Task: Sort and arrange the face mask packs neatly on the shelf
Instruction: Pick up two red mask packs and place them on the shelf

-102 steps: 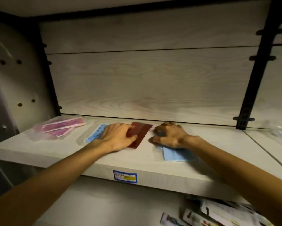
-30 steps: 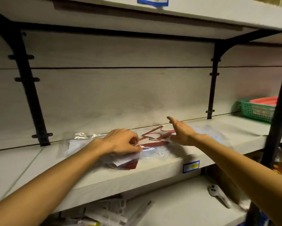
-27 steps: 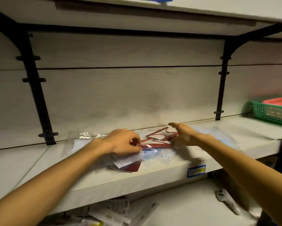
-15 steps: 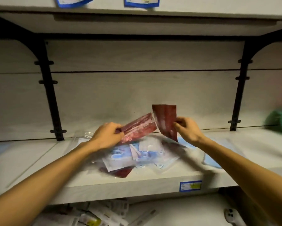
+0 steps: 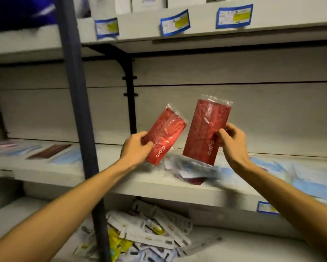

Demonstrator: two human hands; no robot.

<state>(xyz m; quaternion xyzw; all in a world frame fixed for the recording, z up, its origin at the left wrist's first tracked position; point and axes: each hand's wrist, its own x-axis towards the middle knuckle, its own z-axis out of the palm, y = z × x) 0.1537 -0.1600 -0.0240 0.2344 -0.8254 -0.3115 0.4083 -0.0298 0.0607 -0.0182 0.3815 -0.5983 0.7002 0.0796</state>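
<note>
The left hand [image 5: 137,148] pinches the lower edge of a red mask pack [image 5: 165,134], thumb on the front and fingers curled behind, so the pack tilts up and to the right above the hand. The right hand [image 5: 232,142] grips the right edge of a second red mask pack [image 5: 206,131], fingers curled round it; this pack stands nearly upright, to the left of the hand. The two packs are raised in the air side by side with a narrow gap between them, each in clear wrap with white lettering near its lower end.

Just below both hands lies the pale wooden shelf [image 5: 140,184], and on it, under the raised packs, sits a loose blurred pile of packs [image 5: 189,172] in clear wrap, one dark red one showing at its front. To the right of the right hand, blue packs [image 5: 300,178] spread over the shelf; their number cannot be told. A blue and yellow price label [image 5: 266,207] sticks to the shelf edge below the right forearm.

To the left of the left hand a dark upright post [image 5: 77,110] crosses the view. Beyond it, on the same level, lie a brown pack [image 5: 49,151], light blue ones and pink ones, blurred.

Above the hands runs an upper shelf [image 5: 196,33] with three price labels on its edge. Below the forearms, a lower shelf holds a heap of white and yellow packets [image 5: 143,237]. The back wall is pale wood panels with a black bracket [image 5: 129,95].
</note>
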